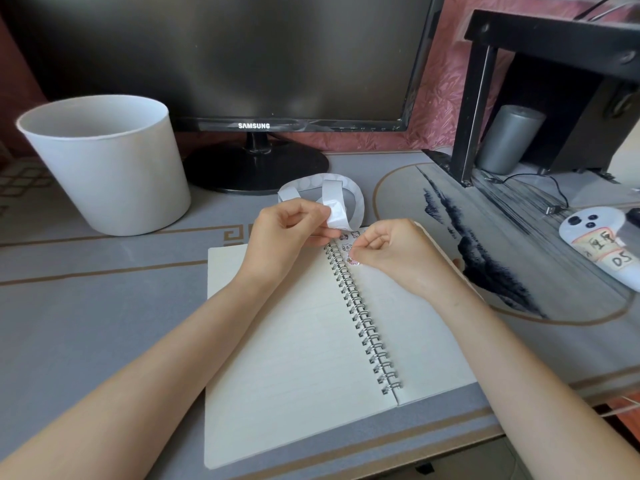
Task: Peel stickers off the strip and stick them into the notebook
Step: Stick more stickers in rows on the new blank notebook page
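An open spiral notebook [298,341] lies on the desk with blank lined pages. A white sticker strip [337,209] curls in loops just beyond its top edge. My left hand [287,233] pinches the strip's near end above the binding. My right hand [391,251] rests on the right page near the top, fingertips pressed on a small cartoon sticker [353,260]. A few more stickers [348,239] sit on that page's top left corner beside the spiral.
A white bucket [107,168] stands at the back left. A dark monitor on a round base [256,168] is behind the strip. At right are a black shelf leg [471,116], a grey cylinder [509,140], a cable and a white controller [602,244].
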A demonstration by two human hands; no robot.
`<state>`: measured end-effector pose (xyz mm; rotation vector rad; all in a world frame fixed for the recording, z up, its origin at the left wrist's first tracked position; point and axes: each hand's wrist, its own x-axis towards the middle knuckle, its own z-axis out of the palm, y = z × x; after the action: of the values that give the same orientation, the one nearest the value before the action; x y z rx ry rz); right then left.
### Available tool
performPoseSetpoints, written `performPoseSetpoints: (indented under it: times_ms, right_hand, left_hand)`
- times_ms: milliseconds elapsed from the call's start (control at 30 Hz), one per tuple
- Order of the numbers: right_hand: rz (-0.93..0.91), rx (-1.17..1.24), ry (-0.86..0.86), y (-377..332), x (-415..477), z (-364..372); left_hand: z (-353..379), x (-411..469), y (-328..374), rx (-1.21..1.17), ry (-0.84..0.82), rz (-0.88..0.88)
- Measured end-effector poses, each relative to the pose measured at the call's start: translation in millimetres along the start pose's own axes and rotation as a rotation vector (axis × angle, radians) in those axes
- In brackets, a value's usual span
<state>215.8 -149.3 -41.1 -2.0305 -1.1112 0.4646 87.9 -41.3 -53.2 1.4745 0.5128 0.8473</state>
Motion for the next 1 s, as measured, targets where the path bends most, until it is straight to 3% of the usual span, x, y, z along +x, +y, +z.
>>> performPoseSetpoints:
  times_ms: [633,833,1000]
  right_hand:
    - [-0.011,0.009,0.027,11.9,8.7,-2.1]
    - [0.024,0.120,0.024,11.7,8.9,-0.8]
    - [-0.020,0.006,0.047,11.4,7.5,0.3]
  left_hand:
    - [-0.3,0.0,-0.5,0.007,-0.002,-0.008]
    - [-0.2,0.0,-0.4,0.003,-0.004,-0.009]
    - [0.4,-0.3,-0.1,0.005,-0.001,-0.009]
